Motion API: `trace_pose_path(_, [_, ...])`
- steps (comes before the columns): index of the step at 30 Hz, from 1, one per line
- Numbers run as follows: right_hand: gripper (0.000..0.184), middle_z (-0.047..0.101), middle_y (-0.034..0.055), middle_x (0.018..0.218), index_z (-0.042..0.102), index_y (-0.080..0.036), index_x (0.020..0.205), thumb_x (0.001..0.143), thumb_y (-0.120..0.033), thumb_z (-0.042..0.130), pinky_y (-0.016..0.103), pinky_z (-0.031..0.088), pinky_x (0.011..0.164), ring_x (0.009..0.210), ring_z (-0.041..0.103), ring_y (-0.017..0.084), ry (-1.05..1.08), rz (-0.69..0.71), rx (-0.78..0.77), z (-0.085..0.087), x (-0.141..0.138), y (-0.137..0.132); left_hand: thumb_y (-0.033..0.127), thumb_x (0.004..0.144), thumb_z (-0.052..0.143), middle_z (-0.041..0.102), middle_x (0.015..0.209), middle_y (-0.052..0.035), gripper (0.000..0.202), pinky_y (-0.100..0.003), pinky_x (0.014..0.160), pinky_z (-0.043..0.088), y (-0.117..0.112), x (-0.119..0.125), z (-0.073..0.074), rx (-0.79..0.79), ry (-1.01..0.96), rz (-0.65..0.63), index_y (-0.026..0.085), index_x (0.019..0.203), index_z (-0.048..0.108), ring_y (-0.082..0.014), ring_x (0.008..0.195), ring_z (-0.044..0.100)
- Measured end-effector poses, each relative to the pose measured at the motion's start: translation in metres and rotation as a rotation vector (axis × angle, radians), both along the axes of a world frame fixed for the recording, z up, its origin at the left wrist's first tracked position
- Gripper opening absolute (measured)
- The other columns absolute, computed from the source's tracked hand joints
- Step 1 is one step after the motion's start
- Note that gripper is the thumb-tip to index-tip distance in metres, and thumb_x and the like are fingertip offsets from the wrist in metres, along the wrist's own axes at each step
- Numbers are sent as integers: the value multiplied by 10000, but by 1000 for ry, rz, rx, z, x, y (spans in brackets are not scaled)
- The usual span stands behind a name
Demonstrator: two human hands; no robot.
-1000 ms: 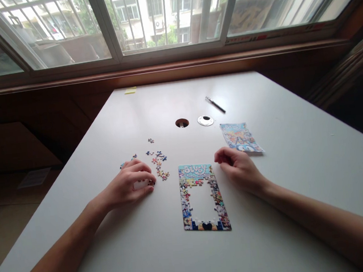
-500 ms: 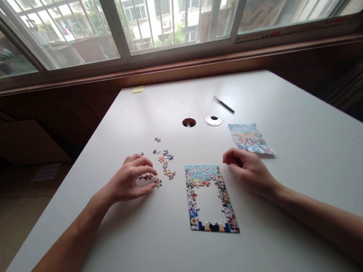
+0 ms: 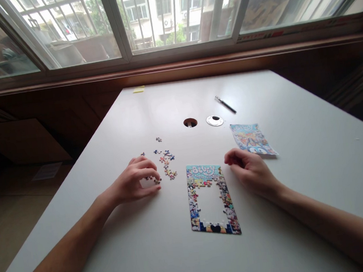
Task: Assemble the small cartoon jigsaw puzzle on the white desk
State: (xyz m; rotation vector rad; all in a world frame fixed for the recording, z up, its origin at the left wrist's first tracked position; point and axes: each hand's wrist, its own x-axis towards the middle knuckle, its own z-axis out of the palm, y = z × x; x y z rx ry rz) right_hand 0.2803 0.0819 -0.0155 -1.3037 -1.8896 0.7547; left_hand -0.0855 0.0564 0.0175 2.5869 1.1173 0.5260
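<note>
My left hand (image 3: 136, 179) is at the left of the table, thumb and forefinger closed on a small jigsaw piece (image 3: 157, 181). Part of that piece is hidden by the fingertips. Loose jigsaw pieces (image 3: 170, 175) lie scattered just right of and beyond this hand, a few partly covered by it. Between my hands is a jigsaw board (image 3: 193, 204), its colourful border filled and its middle a bare white area. My right hand (image 3: 250, 170) rests in a loose fist to the right of the board, with nothing visible in it.
A printed picture sheet (image 3: 253, 139) lies beyond my right hand. Farther back are a black pen (image 3: 226, 105), a round metal cover (image 3: 215, 120) and a cable hole (image 3: 190, 122) in the white table (image 3: 142, 252). A yellow sticky note (image 3: 138, 89) is at the far edge.
The jigsaw piece that lay flat by my left fingertips is now tilted between thumb and forefinger. My right hand keeps its place; the whole view has shifted slightly.
</note>
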Motion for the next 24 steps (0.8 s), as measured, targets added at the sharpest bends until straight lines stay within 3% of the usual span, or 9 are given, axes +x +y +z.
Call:
trace_pose_path(3, [146, 555, -1, 700, 577, -220, 799, 756, -116, 483, 303, 366, 586, 638, 499, 168, -6, -4, -1, 1, 0, 0, 209, 815, 657, 671, 984, -38, 169, -387, 975, 394, -1, 0, 3, 19, 13, 22, 251, 970, 711, -215, 987, 567])
trace_pose_path(8, [146, 536, -8, 691, 577, -222, 801, 756, -121, 481, 299, 363, 583, 629, 482, 163, -5, -4, -7, 1, 0, -1, 201, 834, 622, 679, 979, -38, 152, -403, 975, 396, -1, 0, 3, 58, 13, 53, 243, 950, 711, -219, 987, 559])
trace_pose_path(16, [157, 543, -6, 696, 577, -225, 803, 754, -114, 477, 298, 360, 581, 629, 486, 164, -2, 0, -2, -1, 1, 0, 205, 846, 613, 693, 1171, -13, 321, -422, 988, 380, -6, 10, -2, 127, 37, -37, 285, 1152, 667, -254, 1150, 533])
trace_pose_path(20, [155, 542, -6, 693, 581, -220, 802, 752, -114, 480, 294, 359, 580, 629, 485, 160, 7, 2, 3, -2, 1, 1, 217, 880, 612, 719, 1090, 9, 181, -398, 950, 380, -7, 13, -5, 164, 46, -29, 276, 1030, 696, -233, 1117, 553])
trace_pose_path(24, [156, 536, -7, 693, 588, -207, 802, 748, -109, 479, 289, 362, 580, 625, 477, 152, 14, -3, 12, -2, 0, 1, 270, 892, 645, 714, 1008, -11, 70, -391, 927, 373, -6, 19, -11, 242, 6, 115, 240, 919, 703, -218, 1025, 570])
